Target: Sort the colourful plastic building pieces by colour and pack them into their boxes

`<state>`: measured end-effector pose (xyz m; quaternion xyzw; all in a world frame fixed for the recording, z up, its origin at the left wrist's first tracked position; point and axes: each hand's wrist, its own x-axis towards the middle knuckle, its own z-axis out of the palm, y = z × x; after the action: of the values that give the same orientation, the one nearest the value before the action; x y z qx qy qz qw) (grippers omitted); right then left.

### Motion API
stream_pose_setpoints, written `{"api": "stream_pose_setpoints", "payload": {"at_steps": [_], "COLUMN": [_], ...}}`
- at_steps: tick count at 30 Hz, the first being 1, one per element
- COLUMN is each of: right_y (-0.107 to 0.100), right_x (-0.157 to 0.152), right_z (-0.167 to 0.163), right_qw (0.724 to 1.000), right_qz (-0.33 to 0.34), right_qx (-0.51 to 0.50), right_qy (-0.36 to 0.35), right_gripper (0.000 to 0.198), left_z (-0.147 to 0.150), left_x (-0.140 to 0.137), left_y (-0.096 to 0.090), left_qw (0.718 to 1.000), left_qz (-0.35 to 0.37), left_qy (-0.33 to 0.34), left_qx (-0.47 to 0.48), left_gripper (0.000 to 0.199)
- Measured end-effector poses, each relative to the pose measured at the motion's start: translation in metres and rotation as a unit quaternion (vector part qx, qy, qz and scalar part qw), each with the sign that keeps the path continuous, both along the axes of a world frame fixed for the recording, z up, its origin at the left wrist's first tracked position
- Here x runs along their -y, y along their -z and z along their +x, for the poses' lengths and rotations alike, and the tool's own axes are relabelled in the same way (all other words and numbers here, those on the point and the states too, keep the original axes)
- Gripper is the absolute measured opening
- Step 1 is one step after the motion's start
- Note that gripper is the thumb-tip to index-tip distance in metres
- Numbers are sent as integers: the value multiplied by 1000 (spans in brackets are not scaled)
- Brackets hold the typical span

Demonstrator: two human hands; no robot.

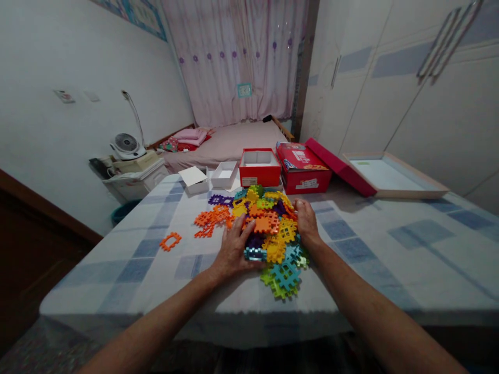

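Observation:
A heap of plastic interlocking building pieces in yellow, orange, green, teal and purple lies on the tablecloth between my two hands. My left hand presses against the heap's left side, its fingers apart and the thumb near a teal-blue piece. On the opposite side, my right hand cups the edge of the heap beside some yellow and orange pieces; its fingertips are partly hidden. Orange pieces spread out left of the heap. A single orange square frame piece lies farther left. Green and teal pieces spill toward me.
Behind the heap stand an open red box, small white boxes and a larger red box. A red lid leans on that box, beside a shallow white tray-like lid. The table's front edge runs below my forearms.

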<state>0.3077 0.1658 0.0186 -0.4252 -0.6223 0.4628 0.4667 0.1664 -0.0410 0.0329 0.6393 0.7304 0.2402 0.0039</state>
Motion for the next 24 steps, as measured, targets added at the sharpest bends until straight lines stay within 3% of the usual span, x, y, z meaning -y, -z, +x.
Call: {"api": "stream_pose_setpoints", "payload": {"at_steps": [8,11,13,16,17,19,20,24], "right_y": [-6,-14,-19,-25,-26,-25,-24,-13], "right_x": [-18,-19,-21,-29,-32,-36,-37,-39], "right_z": [6,10,14,22,25,31,34,40], "right_qw": [987,983,987,995,997,999,999,991], "right_qz": [-97,-107,-95,-64,-53,-31,-15,58], "right_qx": [-125,-140,-112,-40,-18,22,41,121], "right_qy": [35,56,66,59,48,17,4,4], "right_gripper": [45,44,45,45,45,46,47,52], "left_z": [30,43,38,-4,-25,-73,-96,-156], "left_x": [-80,-108,-111,-95,-86,-71,-66,-68], "left_y": [-27,-41,-49,-55,-55,-49,-45,-25], "left_qw": [993,991,990,988,990,987,980,965], "left_qz": [43,56,78,115,112,39,19,-38], "left_qy": [70,67,70,47,-3,-149,-190,-260], "left_qx": [-84,-98,-96,-96,-87,-56,-46,-7], "left_gripper": [68,57,53,49,47,44,46,48]}}
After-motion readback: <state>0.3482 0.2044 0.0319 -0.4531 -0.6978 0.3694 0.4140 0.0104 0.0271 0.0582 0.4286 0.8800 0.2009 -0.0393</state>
